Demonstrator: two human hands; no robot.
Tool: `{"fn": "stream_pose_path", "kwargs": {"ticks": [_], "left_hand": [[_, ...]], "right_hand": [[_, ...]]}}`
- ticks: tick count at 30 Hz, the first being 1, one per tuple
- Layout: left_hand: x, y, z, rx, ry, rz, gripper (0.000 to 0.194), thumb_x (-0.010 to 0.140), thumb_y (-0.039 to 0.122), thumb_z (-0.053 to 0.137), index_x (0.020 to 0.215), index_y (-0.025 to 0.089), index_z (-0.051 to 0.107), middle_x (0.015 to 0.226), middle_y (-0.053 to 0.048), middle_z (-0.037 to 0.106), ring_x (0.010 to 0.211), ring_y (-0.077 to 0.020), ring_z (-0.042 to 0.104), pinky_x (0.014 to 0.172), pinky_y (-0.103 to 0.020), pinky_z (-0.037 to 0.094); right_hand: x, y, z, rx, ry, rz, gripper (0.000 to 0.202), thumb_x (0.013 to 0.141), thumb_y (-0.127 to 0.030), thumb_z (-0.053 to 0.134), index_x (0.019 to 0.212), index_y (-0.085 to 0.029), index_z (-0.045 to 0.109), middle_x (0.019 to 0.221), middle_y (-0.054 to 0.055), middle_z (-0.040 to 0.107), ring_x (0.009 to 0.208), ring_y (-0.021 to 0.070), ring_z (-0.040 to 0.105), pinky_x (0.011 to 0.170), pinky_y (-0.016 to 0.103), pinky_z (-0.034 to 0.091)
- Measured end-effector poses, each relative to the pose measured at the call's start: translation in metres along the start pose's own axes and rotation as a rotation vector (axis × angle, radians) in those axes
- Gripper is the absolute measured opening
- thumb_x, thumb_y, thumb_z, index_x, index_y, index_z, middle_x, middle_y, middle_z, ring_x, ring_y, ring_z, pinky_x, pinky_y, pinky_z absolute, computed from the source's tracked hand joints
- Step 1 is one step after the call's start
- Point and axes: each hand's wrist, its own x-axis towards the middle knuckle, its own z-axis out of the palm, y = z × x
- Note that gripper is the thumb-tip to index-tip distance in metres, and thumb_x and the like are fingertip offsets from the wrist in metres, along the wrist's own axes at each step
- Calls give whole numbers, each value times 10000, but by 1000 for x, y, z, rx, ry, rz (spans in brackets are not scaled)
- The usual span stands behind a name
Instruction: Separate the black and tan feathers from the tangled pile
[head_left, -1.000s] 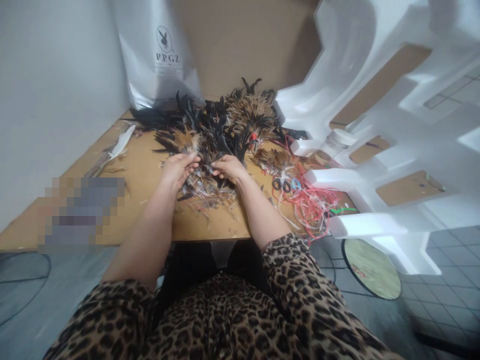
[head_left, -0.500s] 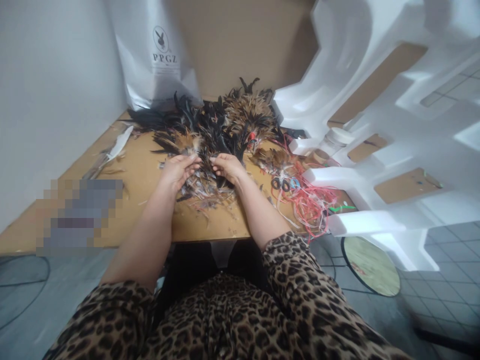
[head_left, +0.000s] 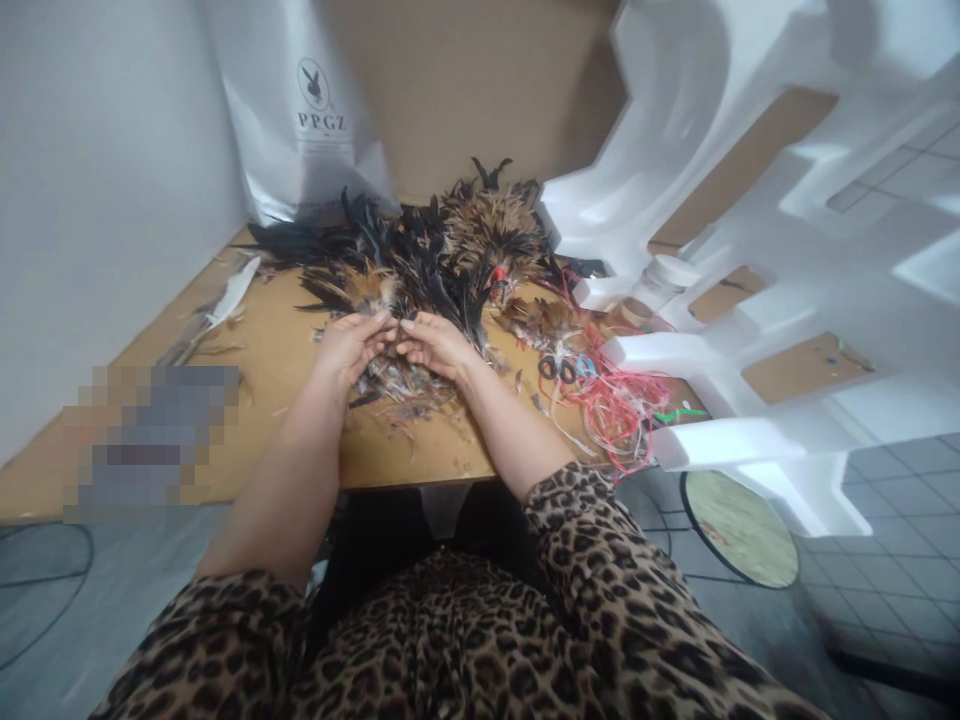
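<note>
Over the middle of the table, my left hand (head_left: 351, 345) pinches thumb and forefinger at the base of a brown-and-black feather bunch (head_left: 367, 287). My right hand (head_left: 439, 345) is closed in a pinch as well, its fingertips almost touching the left ones; whatever lies between them is too small to make out. Black feathers (head_left: 442, 285) are piled just beyond the hands. Below the fingers lies a litter of loose feather scraps (head_left: 405, 385), partly covered by both hands.
At the back stand a white printed bag (head_left: 322, 150) and a brown feather pile (head_left: 499, 225). Black-handled scissors (head_left: 556, 370) lie on the right beside tangled pink string (head_left: 615, 405). White foam packing (head_left: 697, 445) overhangs the right edge. A white feather (head_left: 234, 292) lies left on the table (head_left: 289, 450).
My right hand has moved left, bringing its fingertips to those of my left hand. The left hand stays nearly in place, and the whole view has shifted slightly.
</note>
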Motion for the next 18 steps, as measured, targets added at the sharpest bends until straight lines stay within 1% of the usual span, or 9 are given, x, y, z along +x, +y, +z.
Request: {"fn": "stream_pose_path", "kwargs": {"ticks": [2, 7, 9, 12, 18], "left_hand": [[1, -1, -1, -8, -5, 5, 129, 655, 184, 738, 680, 103, 641, 643, -51, 676, 510, -68, 604, 442, -124, 441], [3, -2, -3, 9, -16, -2, 138, 657, 183, 735, 723, 92, 656, 703, -70, 697, 515, -66, 607, 430, -118, 443], [2, -1, -2, 22, -21, -14, 140, 664, 182, 731, 741, 88, 661, 721, -78, 701, 523, -70, 614, 420, -115, 440], [1, -1, -2, 36, -43, -41, 133, 669, 175, 728, 743, 87, 660, 747, -93, 708, 545, -83, 631, 421, -118, 447], [0, -1, -1, 54, -89, -49, 108, 676, 166, 718, 720, 86, 660, 758, -98, 712, 564, -98, 647, 423, -121, 454]], "right_hand": [[-1, 0, 2, -1, -20, 9, 282, 743, -292, 684, 710, -182, 426, 669, -27, 659, 579, 77, 628, 463, 136, 461], [1, -7, -6, 57, 134, -64, 231, 812, -253, 610, 708, -184, 416, 737, -29, 683, 633, 52, 636, 522, 115, 479], [2, -10, -10, 93, 159, -97, 240, 819, -235, 598, 692, -184, 401, 757, -26, 690, 655, 53, 641, 536, 115, 488], [1, -13, -12, 119, 154, -123, 253, 815, -217, 604, 677, -183, 394, 756, -13, 693, 660, 59, 646, 547, 120, 500], [2, -11, -11, 145, 142, -91, 223, 828, -178, 582, 686, -180, 410, 736, -8, 697, 649, 64, 651, 545, 119, 510]]}}
